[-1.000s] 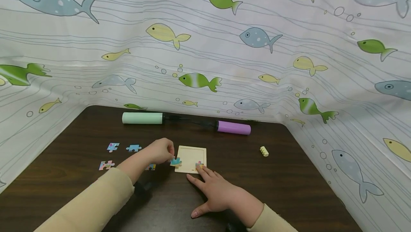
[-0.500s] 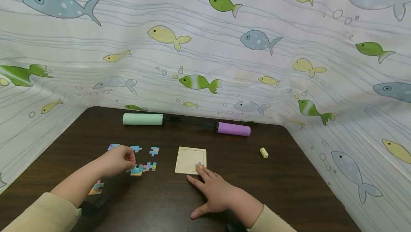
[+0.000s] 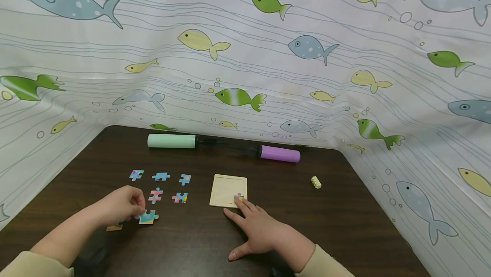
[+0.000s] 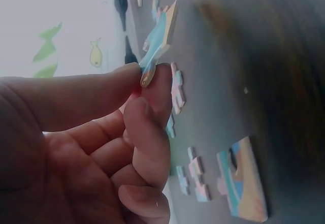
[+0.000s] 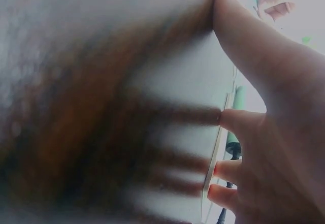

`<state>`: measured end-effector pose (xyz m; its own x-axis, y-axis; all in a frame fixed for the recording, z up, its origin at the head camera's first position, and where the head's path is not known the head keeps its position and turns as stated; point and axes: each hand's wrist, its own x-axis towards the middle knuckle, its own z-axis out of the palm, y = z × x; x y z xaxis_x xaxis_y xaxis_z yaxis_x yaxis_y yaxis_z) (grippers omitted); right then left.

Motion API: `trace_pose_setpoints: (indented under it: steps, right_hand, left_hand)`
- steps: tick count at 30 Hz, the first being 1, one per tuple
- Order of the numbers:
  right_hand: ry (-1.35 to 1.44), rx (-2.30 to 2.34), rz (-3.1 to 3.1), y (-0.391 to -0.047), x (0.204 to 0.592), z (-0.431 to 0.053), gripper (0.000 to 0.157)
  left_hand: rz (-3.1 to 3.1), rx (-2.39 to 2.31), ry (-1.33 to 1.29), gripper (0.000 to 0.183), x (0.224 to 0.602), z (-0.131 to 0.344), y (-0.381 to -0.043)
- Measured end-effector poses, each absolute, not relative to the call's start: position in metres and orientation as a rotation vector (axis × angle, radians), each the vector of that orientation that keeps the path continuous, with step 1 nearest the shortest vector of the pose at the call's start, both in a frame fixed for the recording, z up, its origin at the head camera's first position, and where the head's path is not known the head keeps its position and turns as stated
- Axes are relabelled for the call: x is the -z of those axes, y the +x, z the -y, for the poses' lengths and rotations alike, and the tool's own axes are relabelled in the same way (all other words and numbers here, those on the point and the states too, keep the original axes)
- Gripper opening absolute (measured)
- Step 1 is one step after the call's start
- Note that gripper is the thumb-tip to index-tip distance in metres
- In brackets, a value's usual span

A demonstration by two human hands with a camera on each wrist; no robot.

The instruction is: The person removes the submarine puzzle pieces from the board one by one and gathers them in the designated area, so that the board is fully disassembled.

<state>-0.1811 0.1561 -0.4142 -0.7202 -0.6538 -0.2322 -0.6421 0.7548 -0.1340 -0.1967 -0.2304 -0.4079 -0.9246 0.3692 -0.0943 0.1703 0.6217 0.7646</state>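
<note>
My left hand (image 3: 120, 203) pinches a teal jigsaw piece (image 3: 148, 216) with a sandy straight edge between thumb and forefinger. In the left wrist view that puzzle piece (image 4: 163, 31) is tilted above the dark table, its tab between the fingertips. Below the hand lies a sandy-edged piece (image 3: 114, 227), partly hidden in the head view. My right hand (image 3: 261, 230) lies with fingers spread, its fingertips on the near right corner of a square wooden puzzle tray (image 3: 224, 183). A small pink and blue piece (image 3: 238, 195) sits in that corner, partly covered by a finger.
Several loose pieces lie left of the tray, among them a blue one (image 3: 161, 176) and a pink one (image 3: 155, 195). Behind stand out a mint cylinder (image 3: 171, 141) and a purple cylinder (image 3: 280, 154) with black ends. A pale yellow toy brick (image 3: 316, 182) lies right. A fish-print curtain (image 3: 245, 55) surrounds the table.
My left hand has moved left from the tray's edge, carrying the teal puzzle piece over the loose pieces to the near left. My right hand has stayed on the tray.
</note>
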Motion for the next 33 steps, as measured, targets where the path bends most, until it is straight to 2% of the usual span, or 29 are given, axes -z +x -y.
trace_pose_setpoints:
  steps: [9,17,26,33]
  right_hand:
    - [-1.0,0.09,-2.684,-0.181,0.415,-0.157,0.103]
    - [-0.988,0.081,-2.687,-0.18,0.413,-0.157,0.103]
    - [-1.017,0.063,-2.704,-0.182,0.416,-0.158,0.104]
    - [-1.032,0.052,-2.701,-0.184,0.417,-0.158,0.103]
  left_hand:
    - [-2.669,-1.127,0.429,0.017,0.414,0.223,-0.198]
    - [-2.785,-0.984,0.432,0.017,0.398,0.205,-0.207]
    - [-2.719,-0.995,0.533,0.013,0.377,0.132,-0.235]
    - [-2.723,-0.888,0.539,0.016,0.384,0.073,-0.256]
